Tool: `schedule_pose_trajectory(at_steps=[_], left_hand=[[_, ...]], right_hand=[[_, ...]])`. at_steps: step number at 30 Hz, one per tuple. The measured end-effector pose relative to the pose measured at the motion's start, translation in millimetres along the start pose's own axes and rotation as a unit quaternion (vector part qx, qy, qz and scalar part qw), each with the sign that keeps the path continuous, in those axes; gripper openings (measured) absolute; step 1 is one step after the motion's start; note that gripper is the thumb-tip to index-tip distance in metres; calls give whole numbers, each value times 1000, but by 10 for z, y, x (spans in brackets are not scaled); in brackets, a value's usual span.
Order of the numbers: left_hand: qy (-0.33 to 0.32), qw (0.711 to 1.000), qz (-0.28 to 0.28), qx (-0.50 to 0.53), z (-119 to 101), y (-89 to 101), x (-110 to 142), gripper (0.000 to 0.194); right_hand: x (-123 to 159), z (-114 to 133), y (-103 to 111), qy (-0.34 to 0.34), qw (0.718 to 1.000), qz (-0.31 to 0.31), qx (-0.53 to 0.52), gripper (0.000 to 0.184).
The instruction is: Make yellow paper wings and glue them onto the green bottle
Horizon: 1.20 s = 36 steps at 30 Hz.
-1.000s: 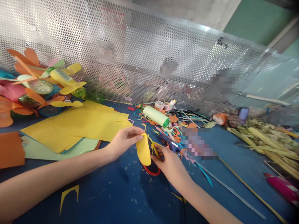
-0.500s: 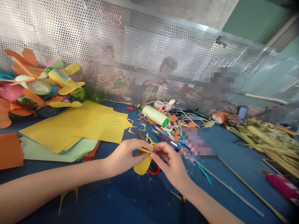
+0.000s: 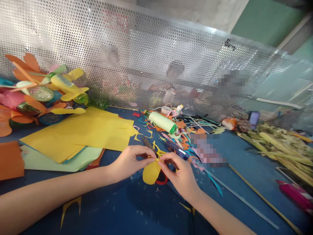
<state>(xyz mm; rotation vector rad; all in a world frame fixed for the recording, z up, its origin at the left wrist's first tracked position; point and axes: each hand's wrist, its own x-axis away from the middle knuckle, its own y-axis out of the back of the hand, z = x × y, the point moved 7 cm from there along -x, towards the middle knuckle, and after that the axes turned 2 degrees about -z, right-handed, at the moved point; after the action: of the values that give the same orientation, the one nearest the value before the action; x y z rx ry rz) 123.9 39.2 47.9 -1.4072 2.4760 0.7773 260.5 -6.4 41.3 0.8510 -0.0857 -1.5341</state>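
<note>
A small yellow paper petal [image 3: 151, 172] hangs between both hands over the blue table [image 3: 117, 209]. My left hand [image 3: 132, 160] pinches its upper edge from the left. My right hand [image 3: 179, 174] pinches the same edge from the right, fingertips nearly touching the left ones. Under the petal lie red-handled scissors [image 3: 161, 180], mostly hidden by the paper and my right hand.
Yellow, green and orange paper sheets [image 3: 80, 133] lie at the left, with bottle-and-petal flowers [image 3: 46, 94] behind. A green-capped bottle [image 3: 162, 122], paper scraps, a glue gun [image 3: 177, 149] and dry stalks [image 3: 281, 147] crowd the back right. A perforated metal screen [image 3: 156, 62] closes the far edge.
The petal, held upright by my left hand a second ago, now hangs lower with both hands pinching its top edge. My right hand came up off the scissors.
</note>
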Motion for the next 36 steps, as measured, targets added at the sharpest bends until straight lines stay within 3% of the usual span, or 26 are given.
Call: schedule_pose_trajectory(at_steps=[7, 10, 16, 20, 25, 30, 36], left_hand=[[-16, 999, 2, -39, 52, -1, -25, 18], [1, 999, -7, -44, 182, 123, -138, 18], [89, 988, -110, -65, 701, 977, -482, 17], [135, 976, -106, -137, 1034, 1501, -524, 15], [139, 957, -104, -233, 1185, 1857, -442, 10], [109, 924, -113, -348, 1112, 1886, -461, 13], [49, 915, -51, -398, 1164, 1511, -523, 15]], right_hand=[[-29, -19, 19, -16, 1000, -5, -4, 9], [-53, -126, 5, -54, 998, 8, -31, 16], [-62, -190, -29, -61, 998, 22, 14, 15], [-59, -109, -87, -31, 995, 51, 79, 13], [-62, -100, -114, -20, 993, 56, 102, 15], [-51, -133, -141, -11, 991, 67, 120, 14], [-46, -141, -175, 4, 988, 79, 131, 13]])
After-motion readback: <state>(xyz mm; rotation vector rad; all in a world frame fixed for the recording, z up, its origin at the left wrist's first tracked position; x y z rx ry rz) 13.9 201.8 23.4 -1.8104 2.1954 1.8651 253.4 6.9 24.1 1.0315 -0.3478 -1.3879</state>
